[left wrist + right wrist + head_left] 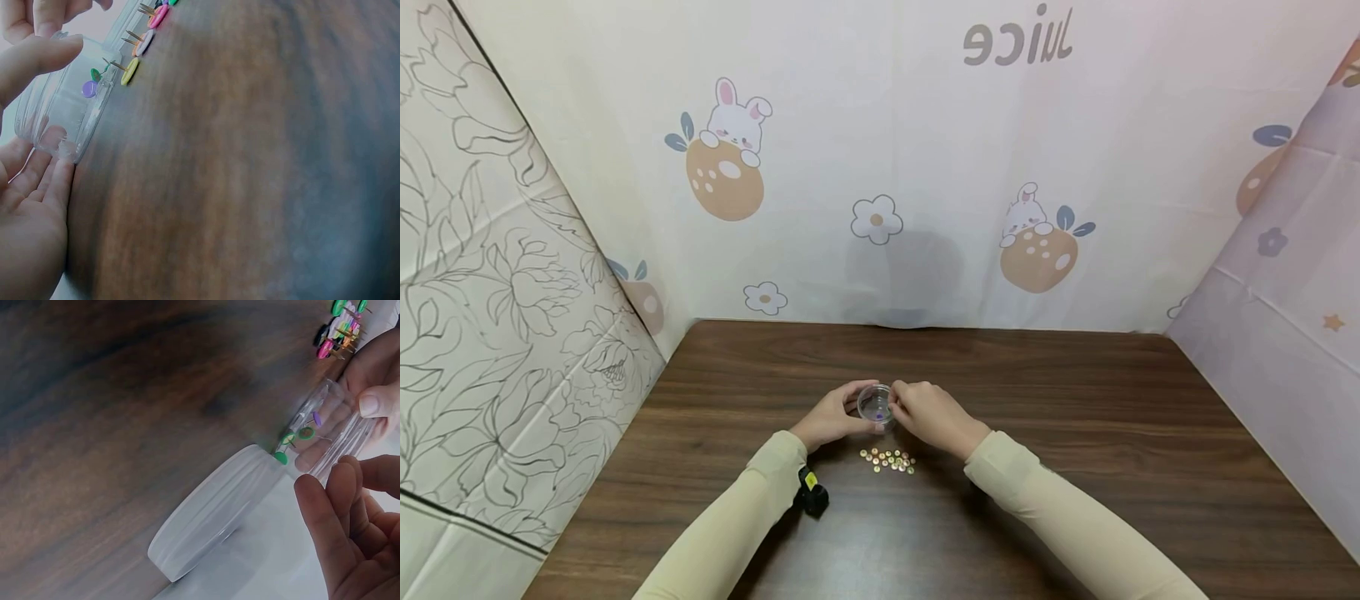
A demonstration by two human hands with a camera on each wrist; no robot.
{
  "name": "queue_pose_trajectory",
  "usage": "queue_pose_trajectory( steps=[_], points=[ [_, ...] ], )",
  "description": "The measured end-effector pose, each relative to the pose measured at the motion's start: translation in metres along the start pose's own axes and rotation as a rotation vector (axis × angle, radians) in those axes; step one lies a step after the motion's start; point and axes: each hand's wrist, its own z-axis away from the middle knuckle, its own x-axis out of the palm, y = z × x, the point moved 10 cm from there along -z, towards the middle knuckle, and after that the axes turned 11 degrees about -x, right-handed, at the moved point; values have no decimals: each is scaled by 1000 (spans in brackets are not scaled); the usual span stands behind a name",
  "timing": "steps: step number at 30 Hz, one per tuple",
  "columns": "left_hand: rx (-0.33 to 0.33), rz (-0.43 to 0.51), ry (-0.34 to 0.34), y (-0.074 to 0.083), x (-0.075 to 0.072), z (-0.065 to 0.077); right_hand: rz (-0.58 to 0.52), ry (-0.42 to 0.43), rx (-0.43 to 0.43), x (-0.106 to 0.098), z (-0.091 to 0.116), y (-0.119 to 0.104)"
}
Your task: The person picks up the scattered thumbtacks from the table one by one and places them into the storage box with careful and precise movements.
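Observation:
My left hand (837, 417) holds a small clear round container (871, 402) between thumb and fingers. A few thumbtacks lie inside it, including a purple thumbtack (317, 419) and a green thumbtack (306, 432). At the container's rim is my right hand (931, 414), fingers bent and thumb near the fingertips. Whether those fingertips pinch something is hidden. Several loose flat-headed thumbtacks (891, 460) lie on the table, nearer to me than the container; a yellow thumbtack (130, 71) among them has its pin upward.
A whitish translucent round lid or shallow dish (215, 512) lies on the table close to the container in the right wrist view. A black object with a yellow patch (812, 493) is by my left wrist. Printed cloth (820, 275) hangs behind the brown wooden table (1075, 533).

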Motion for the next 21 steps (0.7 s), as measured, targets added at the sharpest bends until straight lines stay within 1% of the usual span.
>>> queue_pose_trajectory(
  steps=[10,17,21],
  points=[
    [4,7,-11,3,1,2,-1,-23,8,3,-1,1],
    [-19,0,-6,0,1,1,-5,-37,15,4,-1,1],
    [-23,-5,-5,-1,1,-1,-25,-53,19,5,0,1]
  ],
)
